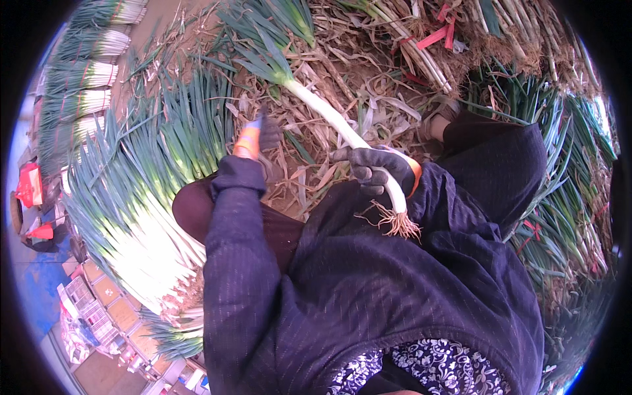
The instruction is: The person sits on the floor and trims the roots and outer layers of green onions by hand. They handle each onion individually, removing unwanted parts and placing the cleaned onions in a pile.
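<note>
A long white-stemmed green onion (335, 121) lies across my right hand (380, 168), which is closed around the lower stem. Its green leaves point away from me, up and left, and its bushy roots hang near my lap. A dark work glove with an orange cuff covers that hand. My left hand (264, 133), gloved likewise, hovers over the littered ground left of the onion. It is blurred, and no held thing shows in it. Just left of that arm lies a large pile of cleaned green onions (153, 232), roots towards me.
Dry peeled leaves (316, 173) cover the ground between my knees. Untrimmed onions with red ties (419, 59) lie ahead to the right, with more bundles (563, 227) beside my right leg. Tied bundles (94, 74) line the far left. Crates (94, 311) stand lower left.
</note>
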`<state>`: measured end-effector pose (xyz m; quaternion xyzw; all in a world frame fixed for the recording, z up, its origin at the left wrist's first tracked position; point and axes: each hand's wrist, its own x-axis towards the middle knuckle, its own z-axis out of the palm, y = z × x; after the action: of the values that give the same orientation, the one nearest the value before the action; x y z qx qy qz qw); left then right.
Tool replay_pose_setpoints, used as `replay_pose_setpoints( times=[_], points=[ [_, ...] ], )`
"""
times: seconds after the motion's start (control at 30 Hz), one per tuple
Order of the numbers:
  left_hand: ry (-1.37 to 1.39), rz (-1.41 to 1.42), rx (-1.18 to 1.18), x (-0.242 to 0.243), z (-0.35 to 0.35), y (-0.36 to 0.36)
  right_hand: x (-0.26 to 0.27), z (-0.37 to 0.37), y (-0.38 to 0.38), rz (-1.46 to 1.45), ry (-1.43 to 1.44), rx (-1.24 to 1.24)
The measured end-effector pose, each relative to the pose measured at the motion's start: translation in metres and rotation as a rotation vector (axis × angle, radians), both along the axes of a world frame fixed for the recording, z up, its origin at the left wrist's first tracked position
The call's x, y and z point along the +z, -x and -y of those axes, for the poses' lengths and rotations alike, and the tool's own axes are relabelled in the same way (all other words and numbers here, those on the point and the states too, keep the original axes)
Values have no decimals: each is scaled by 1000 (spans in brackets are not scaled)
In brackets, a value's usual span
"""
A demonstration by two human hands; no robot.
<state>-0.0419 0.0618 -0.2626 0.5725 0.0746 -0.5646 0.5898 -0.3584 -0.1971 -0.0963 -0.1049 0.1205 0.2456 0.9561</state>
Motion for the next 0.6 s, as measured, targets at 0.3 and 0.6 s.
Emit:
replay_pose_setpoints(
  times=[0.3, 0.6],
  points=[
    [423, 86, 221, 92, 116, 111, -5, -5, 6, -31, -4, 5],
    [459, 245, 278, 74, 104, 108, -9, -6, 4, 182, -354, -14]
  ],
)
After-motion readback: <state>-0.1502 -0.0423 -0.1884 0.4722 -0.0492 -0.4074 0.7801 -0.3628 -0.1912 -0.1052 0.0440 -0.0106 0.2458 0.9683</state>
